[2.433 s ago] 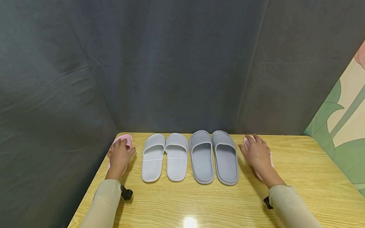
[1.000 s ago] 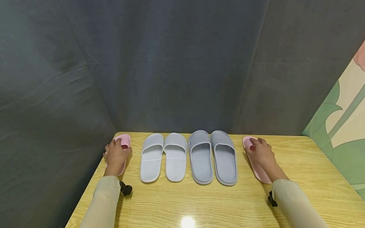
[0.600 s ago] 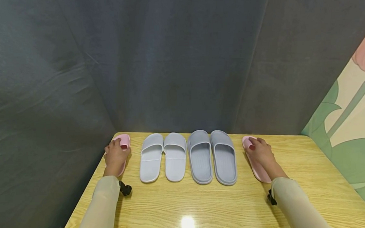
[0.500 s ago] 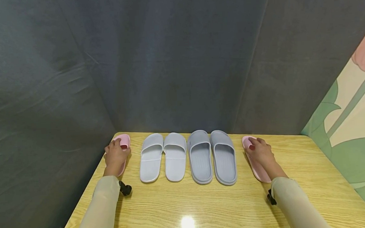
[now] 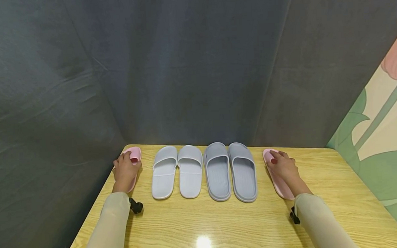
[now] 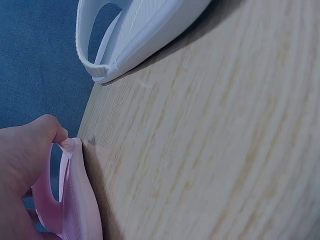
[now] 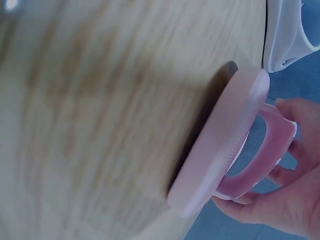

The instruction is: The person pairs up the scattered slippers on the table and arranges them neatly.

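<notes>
At the table's left end my left hand (image 5: 125, 169) grips a pink slipper (image 5: 136, 153) across its strap. In the left wrist view the thumb presses the near side of the strap on this pink slipper (image 6: 82, 200), and other fingers reach the far side, partly hidden. Over on the right, my right hand (image 5: 284, 168) holds a second pink slipper (image 5: 281, 187) by the strap, thumb on one side and fingers on the other, as the right wrist view shows. That slipper's sole (image 7: 220, 145) runs close along the wood, with a shadow beside it.
Between the hands, a pair of white slippers (image 5: 191, 179) and a pair of grey slippers (image 5: 219, 178) lie side by side, toes to the back edge. Dark cloth (image 5: 196, 65) hangs behind and left of the wooden table (image 5: 176, 228). A painted wall (image 5: 386, 160) stands at right.
Since the oldest frame, both hands have settled around the straps of the pink slippers. The right hand has shifted slightly right and back, uncovering more of its slipper. In the last second, almost no movement shows.
</notes>
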